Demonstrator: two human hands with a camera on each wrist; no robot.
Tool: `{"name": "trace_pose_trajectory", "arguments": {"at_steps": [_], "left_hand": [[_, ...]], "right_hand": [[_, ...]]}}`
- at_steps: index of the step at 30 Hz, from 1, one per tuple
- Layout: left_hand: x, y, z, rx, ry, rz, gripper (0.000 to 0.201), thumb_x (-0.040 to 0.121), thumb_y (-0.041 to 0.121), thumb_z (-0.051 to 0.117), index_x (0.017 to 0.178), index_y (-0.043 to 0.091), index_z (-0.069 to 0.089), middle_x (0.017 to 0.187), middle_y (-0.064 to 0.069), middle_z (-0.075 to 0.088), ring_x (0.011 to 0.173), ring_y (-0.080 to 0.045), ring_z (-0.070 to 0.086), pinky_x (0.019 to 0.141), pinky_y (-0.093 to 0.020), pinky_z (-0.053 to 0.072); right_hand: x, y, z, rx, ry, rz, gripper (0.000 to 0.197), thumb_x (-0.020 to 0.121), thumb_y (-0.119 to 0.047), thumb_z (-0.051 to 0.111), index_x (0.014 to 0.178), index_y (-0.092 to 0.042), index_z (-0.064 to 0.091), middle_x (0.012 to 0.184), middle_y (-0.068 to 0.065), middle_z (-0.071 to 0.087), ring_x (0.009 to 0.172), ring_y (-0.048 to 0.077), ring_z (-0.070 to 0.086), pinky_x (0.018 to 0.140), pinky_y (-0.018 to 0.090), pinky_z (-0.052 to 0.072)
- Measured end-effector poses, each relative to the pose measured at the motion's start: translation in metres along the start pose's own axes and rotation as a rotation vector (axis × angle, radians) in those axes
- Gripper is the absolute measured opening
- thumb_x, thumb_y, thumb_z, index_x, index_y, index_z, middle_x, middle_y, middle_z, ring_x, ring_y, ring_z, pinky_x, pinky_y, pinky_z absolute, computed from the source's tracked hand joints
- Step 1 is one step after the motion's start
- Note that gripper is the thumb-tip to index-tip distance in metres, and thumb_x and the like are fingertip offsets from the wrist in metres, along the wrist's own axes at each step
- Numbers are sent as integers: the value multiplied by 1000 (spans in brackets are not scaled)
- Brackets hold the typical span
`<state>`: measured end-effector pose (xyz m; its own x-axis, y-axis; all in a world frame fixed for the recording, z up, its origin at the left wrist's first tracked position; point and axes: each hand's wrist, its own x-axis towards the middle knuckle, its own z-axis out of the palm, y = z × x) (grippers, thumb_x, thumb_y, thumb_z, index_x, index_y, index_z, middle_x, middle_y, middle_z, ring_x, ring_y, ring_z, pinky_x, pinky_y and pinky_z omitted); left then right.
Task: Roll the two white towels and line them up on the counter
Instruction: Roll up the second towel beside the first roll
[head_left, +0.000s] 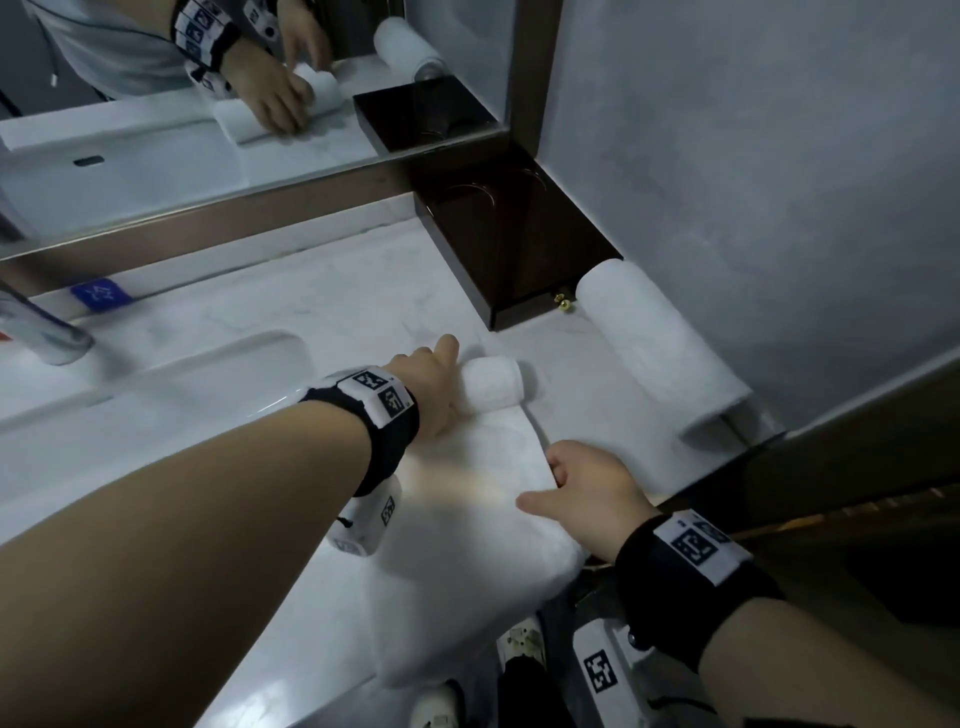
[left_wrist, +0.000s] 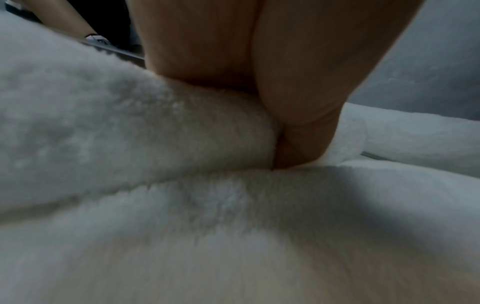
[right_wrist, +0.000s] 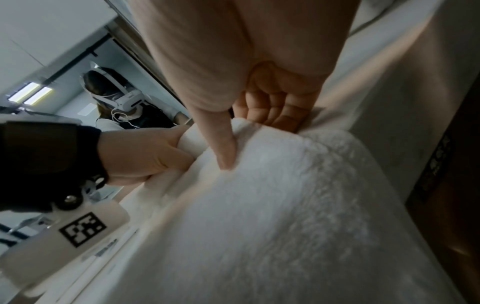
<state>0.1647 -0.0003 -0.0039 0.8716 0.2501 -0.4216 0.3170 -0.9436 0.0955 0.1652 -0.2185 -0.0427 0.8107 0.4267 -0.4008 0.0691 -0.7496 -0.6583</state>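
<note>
One white towel (head_left: 660, 343) lies fully rolled on the counter (head_left: 337, 291), against the right wall. The second white towel (head_left: 467, 499) lies flat and hangs over the counter's front edge, with its far end turned into a short roll (head_left: 493, 384). My left hand (head_left: 436, 384) grips that roll from its left side, fingers curled round it; the right wrist view shows this grip on the left hand (right_wrist: 145, 156). My right hand (head_left: 571, 478) pinches the flat towel's right edge, thumb (right_wrist: 226, 152) on top and fingers tucked underneath. The left wrist view shows only the roll (left_wrist: 130, 133) and the left hand (left_wrist: 272, 82).
A dark brown box (head_left: 509, 234) stands in the back right corner, just behind the rolled towel. The sink basin (head_left: 182, 374) and chrome faucet (head_left: 41, 332) lie to the left. A mirror (head_left: 208, 130) runs along the back, and the grey wall (head_left: 779, 156) bounds the right.
</note>
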Motion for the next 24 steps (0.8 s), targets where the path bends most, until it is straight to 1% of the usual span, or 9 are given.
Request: {"name": "trace_pose_trajectory", "arguments": {"at_steps": [3, 5, 8, 10, 14, 15, 19, 22, 24], "left_hand": [[6, -1, -5, 0, -18, -9, 39, 88, 23, 58, 107, 18, 25, 112, -9, 53, 89, -31, 52, 69, -41, 39], [9, 0, -7, 21, 2, -28, 42, 88, 25, 60, 116, 16, 31, 117, -8, 52, 98, -31, 52, 74, -42, 40], [12, 2, -5, 103, 64, -74, 44, 87, 25, 61, 124, 16, 38, 119, -7, 50, 108, -30, 51, 86, -44, 42], [12, 6, -2, 134, 93, -122, 47, 86, 25, 63, 127, 18, 39, 121, -6, 48, 110, -28, 49, 88, -43, 40], [8, 9, 5, 164, 159, -133, 53, 87, 25, 65, 132, 20, 38, 125, -5, 45, 111, -26, 48, 84, -38, 34], [8, 8, 4, 162, 157, -131, 55, 87, 25, 65, 134, 21, 38, 126, -5, 45, 112, -26, 48, 86, -39, 34], [8, 3, 2, 144, 121, -94, 55, 87, 26, 63, 135, 20, 36, 125, -6, 44, 111, -27, 47, 91, -42, 36], [8, 0, 4, 154, 138, -66, 55, 86, 28, 62, 134, 19, 36, 122, -7, 44, 108, -28, 47, 91, -43, 35], [8, 1, 8, 160, 157, -65, 54, 84, 28, 61, 131, 20, 37, 122, -7, 44, 109, -28, 46, 95, -45, 34]], "right_hand": [[4, 3, 0, 83, -19, 28, 25, 66, -37, 77, 75, -18, 64, 74, -1, 68, 70, 14, 65, 65, 32, 51], [7, 7, 0, 188, -10, 60, 20, 69, -36, 76, 75, -19, 66, 74, -1, 71, 70, 14, 68, 68, 33, 54], [10, 10, -1, 312, 13, 89, 14, 75, -31, 75, 76, -20, 67, 77, 0, 73, 73, 18, 70, 75, 39, 58], [9, 14, 0, 325, 44, 81, 14, 77, -29, 74, 75, -19, 66, 76, 1, 72, 73, 19, 69, 75, 38, 56], [-4, 21, 3, 282, 88, 65, 21, 68, -31, 81, 74, -21, 64, 70, -4, 67, 65, 9, 63, 61, 19, 51], [-9, 23, 3, 296, 76, 64, 23, 65, -30, 84, 73, -20, 65, 70, -3, 68, 63, 8, 63, 60, 19, 51], [-18, 30, -5, 376, -16, 58, 26, 58, -11, 88, 74, -15, 68, 71, 6, 68, 61, 11, 60, 63, 32, 53], [-18, 34, -10, 390, -55, 53, 26, 61, -4, 86, 76, -12, 67, 69, 6, 65, 60, 15, 58, 57, 29, 50], [-20, 37, -9, 419, -43, 54, 22, 65, -2, 84, 77, -9, 66, 67, 6, 63, 58, 18, 58, 55, 29, 50]]}}
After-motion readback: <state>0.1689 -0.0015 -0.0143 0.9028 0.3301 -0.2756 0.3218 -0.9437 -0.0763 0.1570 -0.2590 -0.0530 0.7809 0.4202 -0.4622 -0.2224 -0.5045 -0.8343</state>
